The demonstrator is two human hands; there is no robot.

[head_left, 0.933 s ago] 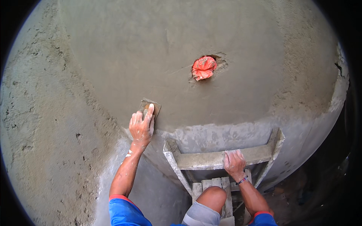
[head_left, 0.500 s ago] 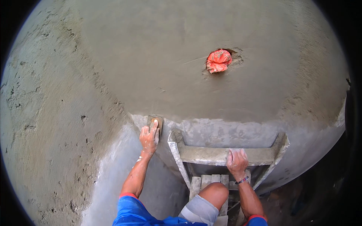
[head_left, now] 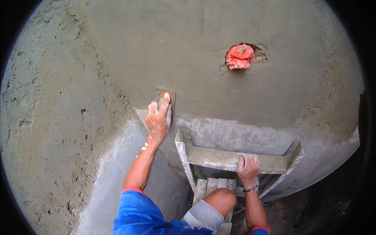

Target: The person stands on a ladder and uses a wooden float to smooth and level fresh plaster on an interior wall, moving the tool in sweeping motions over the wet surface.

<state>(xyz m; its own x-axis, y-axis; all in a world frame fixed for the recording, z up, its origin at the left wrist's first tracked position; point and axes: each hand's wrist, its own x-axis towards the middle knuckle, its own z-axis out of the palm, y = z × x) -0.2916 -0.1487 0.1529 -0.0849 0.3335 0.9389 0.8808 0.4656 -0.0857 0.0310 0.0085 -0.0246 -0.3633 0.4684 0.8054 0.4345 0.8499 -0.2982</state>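
Note:
My left hand (head_left: 158,119) is closed round a plastering trowel (head_left: 167,95) with an orange-brown handle, its forefinger stretched along the top. The blade lies against the smooth wet grey plaster (head_left: 196,78) of the wall, just above the paler strip along its lower edge. My right hand (head_left: 248,166) is wrapped over the top rung (head_left: 211,157) of a cement-spattered ladder, towards its right side. White residue coats the fingers of both hands. Above and right of the trowel, a crumpled orange-red plastic plug (head_left: 239,56) fills a rough hole in the plaster.
Rough, pitted plaster (head_left: 55,102) covers the adjoining wall on the left, with a smooth grey surface (head_left: 133,172) below it. Wooden slats (head_left: 211,186) lie beneath the ladder's top, beside my bent knee (head_left: 221,199). A dark, cluttered drop (head_left: 309,207) lies at lower right.
My left hand has carried the trowel upward from the pale lower strip onto the smooth plaster. My right hand keeps its hold on the rung. The view has shifted slightly.

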